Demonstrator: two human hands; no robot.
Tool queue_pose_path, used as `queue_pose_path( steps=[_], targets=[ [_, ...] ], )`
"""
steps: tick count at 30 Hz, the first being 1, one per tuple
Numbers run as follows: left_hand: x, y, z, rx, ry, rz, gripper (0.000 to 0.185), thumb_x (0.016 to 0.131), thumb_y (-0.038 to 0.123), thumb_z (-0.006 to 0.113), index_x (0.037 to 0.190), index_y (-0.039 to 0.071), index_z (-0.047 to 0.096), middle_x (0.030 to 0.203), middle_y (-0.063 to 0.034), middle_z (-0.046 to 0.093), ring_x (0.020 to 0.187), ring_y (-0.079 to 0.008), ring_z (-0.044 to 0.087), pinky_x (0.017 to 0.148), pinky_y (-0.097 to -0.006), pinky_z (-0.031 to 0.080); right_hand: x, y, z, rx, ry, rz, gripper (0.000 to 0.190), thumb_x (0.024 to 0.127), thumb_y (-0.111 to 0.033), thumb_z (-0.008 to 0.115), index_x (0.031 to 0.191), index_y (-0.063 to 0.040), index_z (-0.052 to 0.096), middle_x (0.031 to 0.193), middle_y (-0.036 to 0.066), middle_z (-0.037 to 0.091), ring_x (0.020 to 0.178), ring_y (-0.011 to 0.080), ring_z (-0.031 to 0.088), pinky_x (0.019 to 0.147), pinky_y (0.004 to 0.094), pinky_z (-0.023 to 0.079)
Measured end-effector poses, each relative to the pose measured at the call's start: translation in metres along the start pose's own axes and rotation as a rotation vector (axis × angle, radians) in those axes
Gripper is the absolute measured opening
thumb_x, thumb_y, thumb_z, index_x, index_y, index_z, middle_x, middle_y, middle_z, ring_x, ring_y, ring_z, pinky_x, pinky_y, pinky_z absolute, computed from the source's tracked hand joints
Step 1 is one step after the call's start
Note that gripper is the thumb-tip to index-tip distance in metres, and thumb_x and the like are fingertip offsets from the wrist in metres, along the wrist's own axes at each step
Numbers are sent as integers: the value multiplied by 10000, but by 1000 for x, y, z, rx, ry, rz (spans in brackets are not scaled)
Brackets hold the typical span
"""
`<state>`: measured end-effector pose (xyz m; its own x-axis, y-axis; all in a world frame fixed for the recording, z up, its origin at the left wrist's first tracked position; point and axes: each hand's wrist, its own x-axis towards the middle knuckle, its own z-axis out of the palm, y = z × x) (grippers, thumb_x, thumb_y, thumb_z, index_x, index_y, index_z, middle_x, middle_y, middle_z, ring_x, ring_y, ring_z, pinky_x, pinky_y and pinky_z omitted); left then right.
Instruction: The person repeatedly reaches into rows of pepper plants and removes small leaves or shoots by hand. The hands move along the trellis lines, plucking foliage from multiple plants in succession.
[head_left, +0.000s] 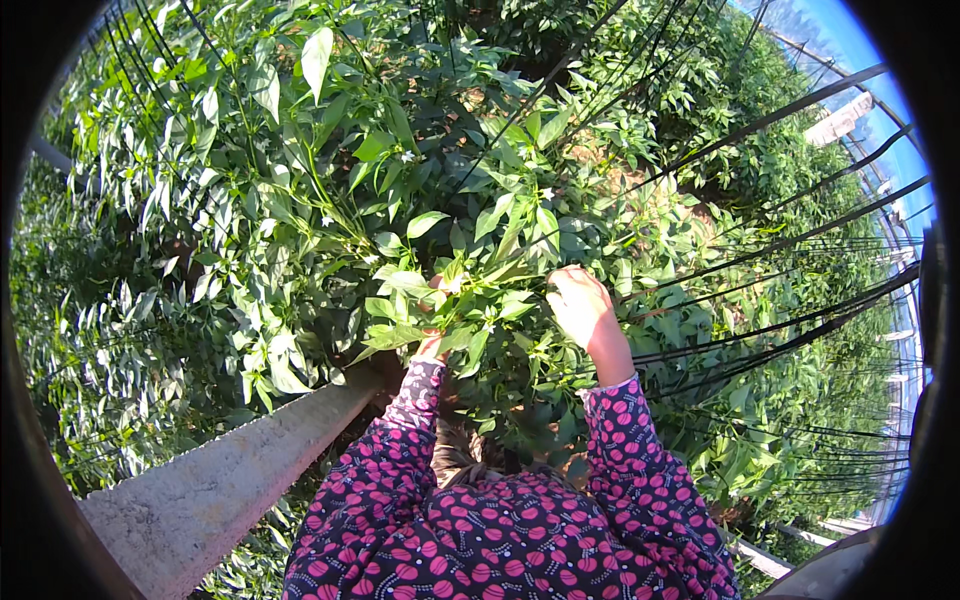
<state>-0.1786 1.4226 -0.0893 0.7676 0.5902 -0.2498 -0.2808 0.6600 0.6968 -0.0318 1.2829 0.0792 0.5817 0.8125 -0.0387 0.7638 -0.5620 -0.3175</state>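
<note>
Leafy pepper plants (409, 281) with small white flowers stand directly before me. My left hand (431, 343) reaches in among the upper shoots, and leaves cover most of it. Only bits of its fingers and the wrist show, so what it grips is hidden. To the right of the same shoots is my right hand (581, 304), its back turned up and its fingers bent toward the foliage. Whether those fingers pinch a stem or cord cannot be made out. A white flower (489, 328) shows between the two hands.
A rough concrete post (232, 457) slants up from the lower left, close to my left forearm. Dark cords (757, 277) run from the plants toward the right rim. More pepper rows (127, 300) spread on both sides. A pale post (840, 120) stands at the upper right.
</note>
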Motion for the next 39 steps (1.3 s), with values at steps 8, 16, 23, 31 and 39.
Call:
queue_pose_path(
  steps=[8,16,23,31,39],
  targets=[
    [36,-37,-10,-323,-199,-169,275,767,221,645,933,23,550,702,-52,548,526,-125,483,462,-245,377,-15,-12,34,74,-386,-361,381,675,-86,608,1051,-92,541,1163,129,501,1186,307,400,990,476,289],
    [-3,24,33,267,65,89,122,793,140,602,811,21,578,627,-17,497,480,-86,427,414,-206,295,-27,-1,36,-319,-505,-414,232,790,-199,524,994,-142,619,1241,104,452,1212,339,352,1006,632,165],
    [5,4,5,1062,-142,688,149,760,111,547,867,24,607,756,-85,556,676,-219,547,598,-294,438,-37,51,28,-144,-268,-178,225,749,-135,512,893,-117,685,1219,152,476,1080,309,464,954,427,344],
    [9,37,33,936,422,570,137,753,2,595,887,26,581,785,-118,574,707,-259,565,649,-318,453,-59,164,59,-84,-115,-330,157,528,-203,669,596,-172,531,610,-22,582,749,198,580,838,375,367],
    [-21,22,55,1250,-606,537,200,671,42,647,838,23,538,786,-133,499,720,-313,530,628,-359,443,-47,223,115,1479,47,504,455,489,3,692,906,-39,515,745,45,556,666,183,573,611,309,472]
  ],
)
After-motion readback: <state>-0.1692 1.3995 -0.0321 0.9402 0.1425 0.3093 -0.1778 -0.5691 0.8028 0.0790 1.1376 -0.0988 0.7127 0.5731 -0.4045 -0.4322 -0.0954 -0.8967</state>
